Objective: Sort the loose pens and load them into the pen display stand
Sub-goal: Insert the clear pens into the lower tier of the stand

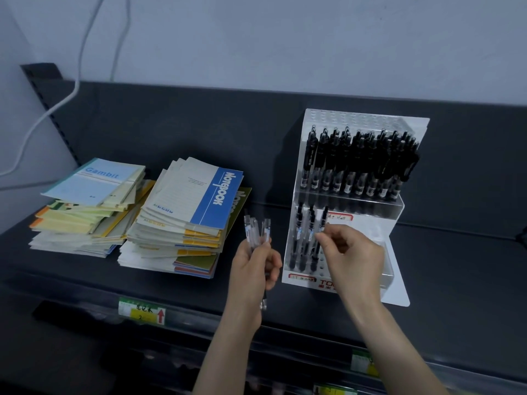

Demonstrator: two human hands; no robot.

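A white and clear acrylic pen display stand [399, 286] stands on the dark shelf at the right. Its upper tier is packed with several black pens [362, 158]. In the lower tier three pens [306, 238] stand at the left end. My left hand [253, 266] grips a bunch of clear-barrelled pens [256, 229] upright, just left of the stand. My right hand [350, 252] is at the lower tier, its fingertips pinching the third pen [320, 226] that stands there.
Two untidy stacks of notebooks [182, 212] lie on the shelf [171, 129] to the left of my hands. A white cable [57, 104] hangs down the wall at the far left. Price labels [142, 312] line the shelf's front edge.
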